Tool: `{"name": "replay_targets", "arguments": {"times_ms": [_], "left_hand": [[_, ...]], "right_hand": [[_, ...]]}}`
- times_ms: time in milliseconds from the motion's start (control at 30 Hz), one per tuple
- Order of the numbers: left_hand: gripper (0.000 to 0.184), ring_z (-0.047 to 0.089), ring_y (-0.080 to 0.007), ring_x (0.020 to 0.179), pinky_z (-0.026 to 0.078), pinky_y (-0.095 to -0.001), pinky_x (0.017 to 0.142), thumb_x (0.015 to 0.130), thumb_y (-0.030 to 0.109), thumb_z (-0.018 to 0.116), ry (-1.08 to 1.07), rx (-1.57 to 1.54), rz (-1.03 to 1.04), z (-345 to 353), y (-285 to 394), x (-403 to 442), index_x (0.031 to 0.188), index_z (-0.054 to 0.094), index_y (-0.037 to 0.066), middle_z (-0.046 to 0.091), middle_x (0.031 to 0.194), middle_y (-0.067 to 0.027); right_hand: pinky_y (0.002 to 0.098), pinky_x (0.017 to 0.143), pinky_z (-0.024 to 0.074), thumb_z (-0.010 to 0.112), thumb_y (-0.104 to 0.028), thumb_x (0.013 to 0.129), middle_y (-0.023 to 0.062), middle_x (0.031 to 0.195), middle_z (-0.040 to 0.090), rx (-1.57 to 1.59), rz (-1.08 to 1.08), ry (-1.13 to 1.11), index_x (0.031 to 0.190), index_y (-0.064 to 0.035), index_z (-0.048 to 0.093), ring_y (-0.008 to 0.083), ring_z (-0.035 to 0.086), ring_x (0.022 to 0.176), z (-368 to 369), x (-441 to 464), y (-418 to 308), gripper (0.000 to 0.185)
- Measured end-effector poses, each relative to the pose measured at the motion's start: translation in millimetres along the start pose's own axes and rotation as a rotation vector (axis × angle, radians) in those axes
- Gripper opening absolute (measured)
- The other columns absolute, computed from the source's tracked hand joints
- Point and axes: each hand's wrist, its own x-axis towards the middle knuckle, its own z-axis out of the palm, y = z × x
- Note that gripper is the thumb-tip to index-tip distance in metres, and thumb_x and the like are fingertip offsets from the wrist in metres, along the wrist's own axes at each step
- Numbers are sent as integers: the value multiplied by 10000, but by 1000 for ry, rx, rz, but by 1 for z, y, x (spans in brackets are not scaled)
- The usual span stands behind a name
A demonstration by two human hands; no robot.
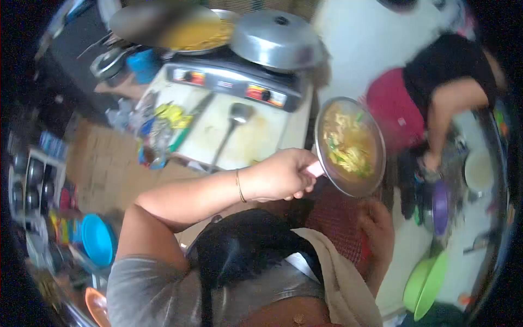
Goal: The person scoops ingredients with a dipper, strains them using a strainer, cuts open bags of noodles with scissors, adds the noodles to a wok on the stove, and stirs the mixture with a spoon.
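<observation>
My left hand (283, 175) is wrapped round the short pale handle of a round pan (352, 188), held out in front of my body. Brothy food (348, 150) with yellowish pieces and bits of green lies in the pan. Just below the pan's rim is my right hand (377, 226), blurred and partly in shadow. Its fingers are too smeared to read, and no held object shows in it. On the white tabletop left of the pan lie a metal spatula (238, 115) and a knife with a green handle (180, 140).
A two-burner gas stove (223, 82) carries a domed metal lid (275, 41) and a wide pan of yellow food (201, 38). To the right, another person (452, 71) bends over a counter with a purple basin (440, 207) and a green basin (425, 286). A blue basin (98, 240) stands left.
</observation>
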Motion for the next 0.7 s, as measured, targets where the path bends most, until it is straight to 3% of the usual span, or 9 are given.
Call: {"name": "replay_targets", "arguments": {"times_ms": [67, 200, 400, 500, 567, 700], "left_hand": [[269, 515, -46, 576, 408, -189, 484, 863, -30, 469, 156, 96, 24, -54, -15, -36, 1101, 579, 33, 584, 772, 14], [245, 510, -64, 574, 402, -208, 465, 870, 6, 556, 471, 61, 20, -132, -16, -96, 1114, 582, -2, 564, 759, -1], [214, 481, -73, 547, 392, -218, 434, 878, 32, 570, 795, -186, 48, -226, -34, -129, 1085, 577, -21, 552, 720, -25], [164, 490, -89, 547, 381, -221, 427, 857, -4, 549, 911, -193, 30, -259, -48, -138, 1016, 572, -39, 548, 727, -41], [163, 485, -95, 536, 373, -222, 426, 855, -2, 552, 979, -238, 48, -284, -59, -143, 1013, 571, -40, 537, 711, -36], [219, 481, -85, 533, 381, -225, 447, 857, 19, 576, 1054, -283, 84, -303, -67, -175, 1069, 570, -31, 534, 708, -20]], "right_hand": [[255, 630, 470, 562, -146, 919, 70, 842, 609, -163, 27, -221, 1104, -12, 578, 130, 573, 710, 49, 49, -4, 229], [249, 447, 381, 532, -134, 946, 12, 721, 508, 84, 3, -609, 1032, -32, 544, 105, 451, 466, 167, 122, -35, 134], [212, 427, 348, 527, -134, 961, 6, 716, 500, 437, 87, -929, 1090, -42, 521, 79, 435, 492, 291, 224, -86, 159], [213, 444, 374, 519, -118, 963, 6, 720, 502, 464, 132, -845, 1093, -42, 529, 81, 441, 506, 337, 283, -117, 151], [222, 456, 399, 524, -107, 958, 9, 732, 509, 433, 53, -894, 1093, -42, 535, 84, 452, 526, 361, 330, -136, 150], [273, 482, 472, 520, -84, 925, -4, 730, 488, 156, -93, -663, 1110, -49, 535, 93, 487, 565, 418, 411, -161, 189]]}}
